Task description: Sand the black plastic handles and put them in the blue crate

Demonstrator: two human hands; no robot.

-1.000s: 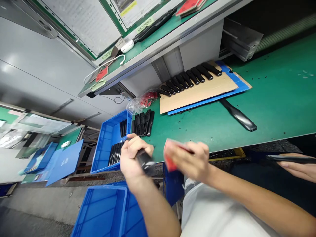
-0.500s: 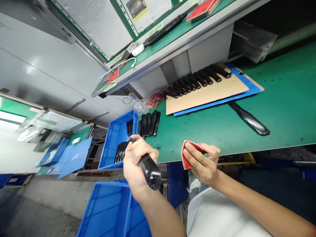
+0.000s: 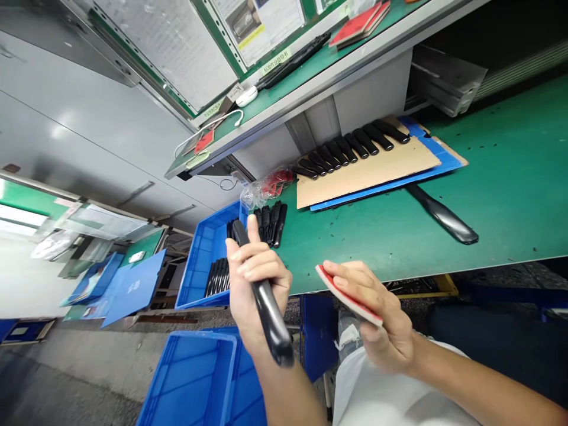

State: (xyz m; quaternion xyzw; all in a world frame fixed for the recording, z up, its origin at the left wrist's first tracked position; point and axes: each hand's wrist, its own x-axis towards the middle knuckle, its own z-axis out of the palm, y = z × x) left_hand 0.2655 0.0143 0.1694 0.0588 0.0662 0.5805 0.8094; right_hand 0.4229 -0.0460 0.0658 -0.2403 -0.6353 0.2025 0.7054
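Observation:
My left hand [image 3: 257, 278] is closed around a glossy black handle [image 3: 271, 316], its thumb pointing up and the rounded end tilted down toward me. Held in my right hand [image 3: 381, 313] is a red sanding pad [image 3: 346, 296] with a pale edge, pinched between fingers and thumb. The pad and the handle are apart. Beyond my left hand, several black handles [image 3: 277, 223] stand side by side on the green bench, partly hidden by the hand. One more black handle [image 3: 446, 219] lies alone on the bench, its far end under the cardboard.
A row of black handles [image 3: 355, 144] rests on cardboard [image 3: 373, 174] over a blue sheet. At left, a blue crate [image 3: 199, 248] holds several handles; another blue crate [image 3: 186, 378] stands below. Red pads [image 3: 361, 23] lie on the shelf. A clear bag [image 3: 261, 186] sits on the bench.
My left hand has turned the handle so that more of its length shows, and its thumb has lifted. My right hand has moved slightly right and flattened the pad, which was bent.

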